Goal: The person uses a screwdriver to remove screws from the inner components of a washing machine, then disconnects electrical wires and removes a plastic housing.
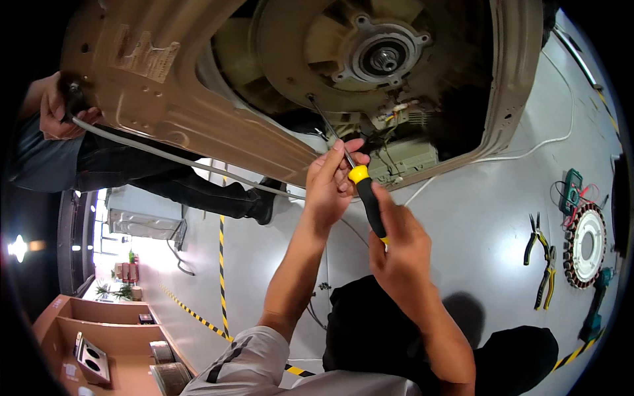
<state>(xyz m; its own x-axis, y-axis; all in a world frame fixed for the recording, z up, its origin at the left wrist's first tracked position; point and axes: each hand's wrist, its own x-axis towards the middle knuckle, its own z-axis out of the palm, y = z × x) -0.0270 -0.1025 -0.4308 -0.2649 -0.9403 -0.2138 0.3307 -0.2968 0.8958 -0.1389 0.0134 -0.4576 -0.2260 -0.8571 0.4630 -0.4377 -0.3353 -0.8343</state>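
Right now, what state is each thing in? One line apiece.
Screwdriver: held slanted, tip inside the machine
Left hand: fingers closed around the screwdriver's shaft
Right hand: fingers wrapped around its handle
Machine: uncovered, inner parts showing
Upper pliers: spread open, on the floor
Meter: on the floor, display unreadable
Power tool: lying down, on or off unclear
Cardboard box: open
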